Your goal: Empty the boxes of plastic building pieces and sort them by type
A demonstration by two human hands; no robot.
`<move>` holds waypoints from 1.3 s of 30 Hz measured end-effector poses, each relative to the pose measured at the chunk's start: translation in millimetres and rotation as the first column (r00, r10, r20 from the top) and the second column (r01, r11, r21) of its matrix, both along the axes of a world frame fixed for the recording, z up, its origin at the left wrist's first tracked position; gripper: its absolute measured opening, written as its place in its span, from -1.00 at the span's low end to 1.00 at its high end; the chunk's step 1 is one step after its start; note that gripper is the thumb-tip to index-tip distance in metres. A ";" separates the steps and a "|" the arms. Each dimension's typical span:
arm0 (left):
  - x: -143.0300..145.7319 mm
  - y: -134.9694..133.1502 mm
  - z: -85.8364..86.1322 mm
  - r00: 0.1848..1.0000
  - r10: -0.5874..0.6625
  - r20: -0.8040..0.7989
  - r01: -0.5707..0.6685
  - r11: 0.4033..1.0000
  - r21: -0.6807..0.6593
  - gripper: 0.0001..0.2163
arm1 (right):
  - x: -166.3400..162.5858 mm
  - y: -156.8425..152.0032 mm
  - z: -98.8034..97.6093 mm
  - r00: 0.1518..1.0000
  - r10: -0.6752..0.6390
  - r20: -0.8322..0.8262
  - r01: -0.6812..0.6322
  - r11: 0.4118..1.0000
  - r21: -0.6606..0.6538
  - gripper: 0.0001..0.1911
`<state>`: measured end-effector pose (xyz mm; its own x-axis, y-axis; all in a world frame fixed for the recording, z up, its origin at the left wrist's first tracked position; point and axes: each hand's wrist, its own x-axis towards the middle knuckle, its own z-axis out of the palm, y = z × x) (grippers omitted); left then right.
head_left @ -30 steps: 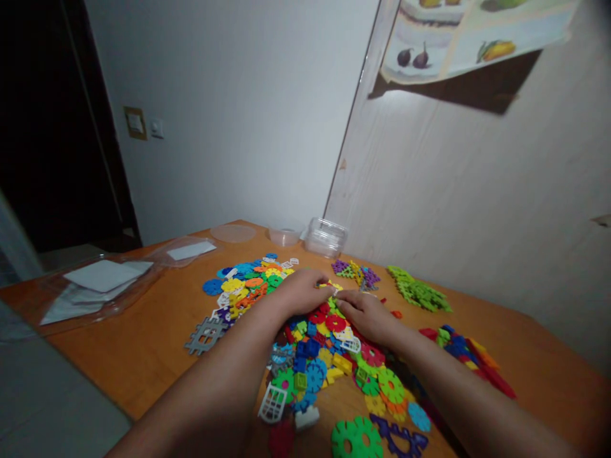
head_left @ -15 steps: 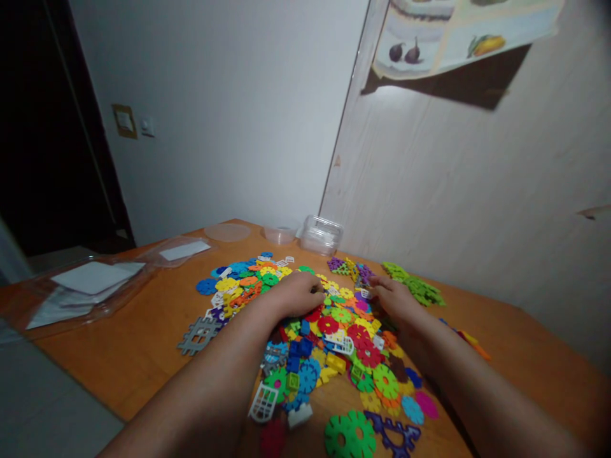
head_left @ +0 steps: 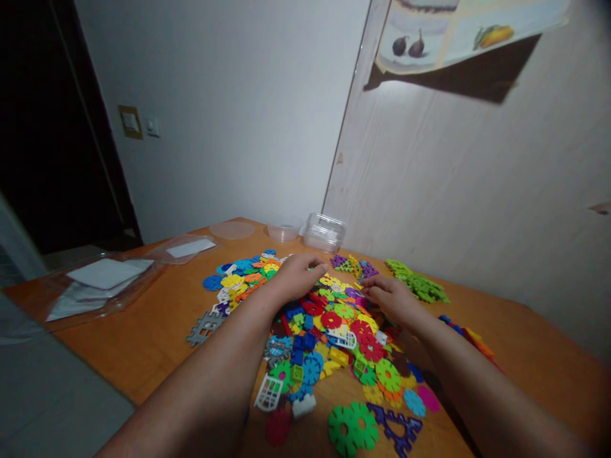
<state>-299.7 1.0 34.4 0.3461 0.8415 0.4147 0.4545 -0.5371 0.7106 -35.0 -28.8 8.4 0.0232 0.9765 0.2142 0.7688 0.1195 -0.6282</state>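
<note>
A heap of colourful plastic building pieces [head_left: 338,312] covers the middle of the table, mostly notched discs with some bricks among them. Over its far side is my left hand [head_left: 301,275], fingers curled toward the thumb; what they hold, if anything, is hidden. At the heap's right edge my right hand [head_left: 390,298] has thumb and fingers drawn together beside small yellow and white pieces; anything pinched there is too small to name. Closer to me lie joined green discs [head_left: 353,429], a purple triangular piece [head_left: 398,429], a white lattice piece [head_left: 268,391] and a white brick [head_left: 304,405].
Lime-green pieces [head_left: 417,281] and a purple-and-yellow group [head_left: 354,266] lie behind my right hand. Clear plastic containers [head_left: 324,232] stand at the back edge. Plastic bags with white cards [head_left: 102,277] rest on the left. Blue and orange pieces [head_left: 472,340] lie right of my forearm.
My left hand has moved slightly up and away over the heap. The right hand has shifted a little left, its fingers closer together. The whole view has shifted slightly.
</note>
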 end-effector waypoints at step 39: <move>-54.4 16.3 35.7 0.194 0.251 0.948 0.036 0.964 -0.262 -0.60 | -67.4 -173.7 3.1 0.724 0.225 0.652 -0.581 0.709 0.400 -0.67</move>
